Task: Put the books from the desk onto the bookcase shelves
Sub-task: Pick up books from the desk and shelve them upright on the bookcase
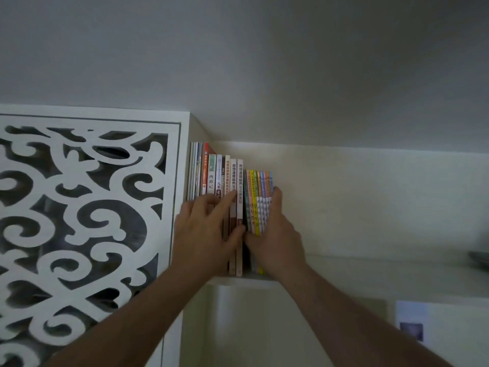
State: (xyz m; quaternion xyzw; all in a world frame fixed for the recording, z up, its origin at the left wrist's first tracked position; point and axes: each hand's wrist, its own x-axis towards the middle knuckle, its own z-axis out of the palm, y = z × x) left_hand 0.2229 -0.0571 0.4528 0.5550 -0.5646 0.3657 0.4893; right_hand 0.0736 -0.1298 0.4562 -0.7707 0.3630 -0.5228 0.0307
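Note:
A row of upright books [217, 176] stands on the top shelf [370, 274] of the white bookcase, tight against its left side panel. My left hand [206, 231] lies flat on the spines of the taller books, fingers spread. To the right sits a bundle of thin colourful books [260, 197]. My right hand [272, 229] grips this bundle, its fingers wrapped round the right side and its thumb at the left by the spines. The bundle stands against the taller books. The desk is out of sight.
A white carved fretwork panel [79, 221] fills the left. The shelf runs on to the right, with a dark dish edge [480, 259] at the far right. Below it a small picture [411, 329] hangs on the wall. The ceiling is close above.

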